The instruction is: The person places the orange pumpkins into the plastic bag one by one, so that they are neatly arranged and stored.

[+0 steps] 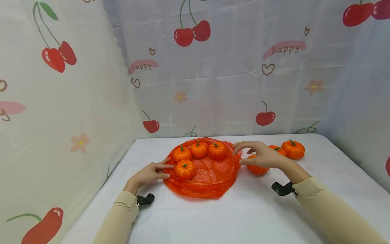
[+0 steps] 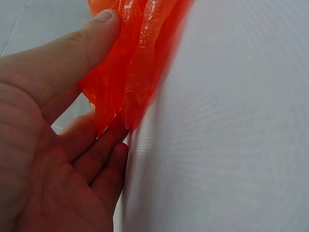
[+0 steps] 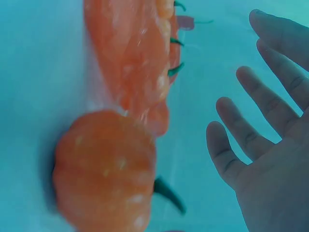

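Note:
An orange-red plastic bag (image 1: 210,188) lies spread open on the table, with several small orange pumpkins (image 1: 185,169) inside it, toward its left and back. At the bag's left side, my left hand (image 1: 150,174) holds the edge; in the left wrist view the crinkled plastic (image 2: 140,63) runs between thumb and fingers. My right hand (image 1: 263,154) is by the bag's right rim, its fingers spread and holding nothing. Partly below that hand sits a loose pumpkin (image 1: 258,169) with a green stem, large in the right wrist view beside the bag (image 3: 120,48).
Two more pumpkins, one in front (image 1: 277,149) and one behind (image 1: 294,149), sit at the back right, the nearer partly hidden by my right hand. White cloth covers the table (image 1: 195,217). A cherry-print curtain (image 1: 213,78) encloses the back and sides.

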Available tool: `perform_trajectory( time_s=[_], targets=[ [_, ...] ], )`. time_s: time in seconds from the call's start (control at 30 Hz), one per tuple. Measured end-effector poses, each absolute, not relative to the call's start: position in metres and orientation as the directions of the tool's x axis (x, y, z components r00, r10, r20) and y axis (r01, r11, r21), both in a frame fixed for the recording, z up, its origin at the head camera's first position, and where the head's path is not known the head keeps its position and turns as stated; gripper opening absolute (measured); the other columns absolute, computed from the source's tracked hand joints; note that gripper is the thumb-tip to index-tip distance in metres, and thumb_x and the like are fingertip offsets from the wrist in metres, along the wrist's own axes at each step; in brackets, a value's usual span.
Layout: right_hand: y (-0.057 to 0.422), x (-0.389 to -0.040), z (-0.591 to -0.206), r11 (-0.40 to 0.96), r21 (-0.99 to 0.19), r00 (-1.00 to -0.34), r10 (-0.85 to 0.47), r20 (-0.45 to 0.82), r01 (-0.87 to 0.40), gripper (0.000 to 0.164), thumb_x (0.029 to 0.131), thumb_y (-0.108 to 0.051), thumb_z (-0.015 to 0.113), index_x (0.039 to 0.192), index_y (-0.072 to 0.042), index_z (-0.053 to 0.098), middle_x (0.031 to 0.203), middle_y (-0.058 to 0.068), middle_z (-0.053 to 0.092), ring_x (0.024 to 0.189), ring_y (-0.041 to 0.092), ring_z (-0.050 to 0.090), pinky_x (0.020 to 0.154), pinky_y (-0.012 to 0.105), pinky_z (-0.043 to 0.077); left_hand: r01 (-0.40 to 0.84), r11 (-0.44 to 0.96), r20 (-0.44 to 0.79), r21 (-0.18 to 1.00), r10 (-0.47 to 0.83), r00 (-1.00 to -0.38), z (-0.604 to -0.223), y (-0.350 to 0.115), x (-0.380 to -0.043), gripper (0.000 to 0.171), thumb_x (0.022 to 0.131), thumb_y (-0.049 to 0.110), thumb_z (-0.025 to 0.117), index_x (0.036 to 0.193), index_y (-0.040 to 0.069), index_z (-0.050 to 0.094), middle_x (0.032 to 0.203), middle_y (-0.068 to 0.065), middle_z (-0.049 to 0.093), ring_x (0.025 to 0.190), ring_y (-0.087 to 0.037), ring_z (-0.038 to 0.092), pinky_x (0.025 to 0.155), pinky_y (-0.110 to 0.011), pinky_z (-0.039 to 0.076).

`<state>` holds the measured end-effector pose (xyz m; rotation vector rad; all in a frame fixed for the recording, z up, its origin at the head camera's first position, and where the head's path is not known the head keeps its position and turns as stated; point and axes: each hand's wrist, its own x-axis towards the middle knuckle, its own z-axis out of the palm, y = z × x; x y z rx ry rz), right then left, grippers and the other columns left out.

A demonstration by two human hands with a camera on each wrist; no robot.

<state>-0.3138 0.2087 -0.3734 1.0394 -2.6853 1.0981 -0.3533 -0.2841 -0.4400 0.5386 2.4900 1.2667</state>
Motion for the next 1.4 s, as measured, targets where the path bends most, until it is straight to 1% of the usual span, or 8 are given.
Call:
perform_trajectory(
  time_s=[0.17,0.27,0.5,0.6,0.67,0.9,1.23,1.4],
  targets=[
    [0.229,-0.313,-0.379,0.590,-0.580,-0.815,-0.515,0.266,-0.562,0.030,0.091,-0.025,0.080,0.118,-0.034,0.070,0.148,0.005,0.059,0.136,0.031,0.052,0.101,0.053,0.052,0.195,0.549,-0.092,0.813,0.452,-0.887,-0.440,-0.285,-0.354,0.043,0.092,0.031,0.079,0.134,0.029,0.071,0.170,-0.007,0.029,0.160,-0.039,0.017,0.127,-0.057,0.023],
    [0.239,-0.310,-0.381,0.614,-0.576,-0.834,-0.484,0.264,-0.539,0.030,0.090,-0.028,0.080,0.118,-0.033,0.070,0.149,0.002,0.058,0.137,0.031,0.051,0.103,0.054,0.051,0.200,0.557,-0.094,0.806,0.454,-0.886,-0.440,-0.285,-0.353,0.044,0.092,0.032,0.078,0.135,0.028,0.070,0.170,-0.007,0.029,0.159,-0.040,0.016,0.127,-0.058,0.022],
    [0.255,-0.303,-0.386,0.636,-0.571,-0.849,-0.462,0.256,-0.519,0.034,0.091,-0.032,0.080,0.123,-0.026,0.069,0.148,0.008,0.059,0.139,0.039,0.049,0.108,0.067,0.044,0.202,0.555,-0.089,0.807,0.453,-0.887,-0.439,-0.284,-0.353,0.044,0.093,0.030,0.078,0.135,0.026,0.070,0.170,-0.009,0.029,0.159,-0.041,0.016,0.127,-0.059,0.022],
    [0.259,-0.301,-0.391,0.658,-0.565,-0.861,-0.451,0.233,-0.498,0.037,0.090,-0.032,0.080,0.125,-0.023,0.069,0.148,0.008,0.059,0.140,0.040,0.049,0.109,0.069,0.042,0.198,0.558,-0.092,0.806,0.448,-0.889,-0.439,-0.284,-0.352,0.043,0.092,0.031,0.078,0.135,0.027,0.070,0.170,-0.009,0.029,0.159,-0.041,0.016,0.127,-0.059,0.022],
    [0.260,-0.301,-0.394,0.672,-0.561,-0.869,-0.441,0.222,-0.484,0.038,0.090,-0.032,0.081,0.125,-0.022,0.069,0.148,0.008,0.059,0.139,0.040,0.050,0.108,0.068,0.043,0.203,0.560,-0.090,0.803,0.452,-0.888,-0.440,-0.285,-0.353,0.044,0.092,0.031,0.078,0.135,0.027,0.070,0.170,-0.009,0.028,0.159,-0.041,0.016,0.127,-0.058,0.022],
    [0.261,-0.299,-0.401,0.684,-0.564,-0.880,-0.429,0.201,-0.462,0.038,0.089,-0.034,0.082,0.123,-0.026,0.070,0.148,0.008,0.059,0.138,0.040,0.050,0.108,0.067,0.045,0.206,0.552,-0.089,0.808,0.460,-0.883,-0.441,-0.285,-0.354,0.043,0.093,0.031,0.078,0.135,0.027,0.070,0.170,-0.008,0.028,0.160,-0.039,0.016,0.127,-0.057,0.022],
    [0.256,-0.303,-0.409,0.685,-0.538,-0.867,-0.444,0.226,-0.491,0.037,0.086,-0.022,0.084,0.121,-0.023,0.071,0.136,0.005,0.067,0.129,0.035,0.058,0.106,0.061,0.050,0.210,0.550,-0.089,0.808,0.467,-0.880,-0.440,-0.285,-0.354,0.044,0.092,0.031,0.078,0.135,0.026,0.070,0.170,-0.010,0.028,0.159,-0.042,0.016,0.127,-0.059,0.022],
    [0.256,-0.303,-0.412,0.671,-0.548,-0.861,-0.456,0.226,-0.500,0.036,0.086,-0.020,0.084,0.119,-0.025,0.071,0.139,0.009,0.065,0.132,0.039,0.056,0.107,0.064,0.048,0.210,0.549,-0.087,0.809,0.466,-0.880,-0.439,-0.284,-0.353,0.044,0.092,0.031,0.078,0.135,0.026,0.070,0.170,-0.010,0.028,0.159,-0.042,0.016,0.127,-0.059,0.021]
  ],
)
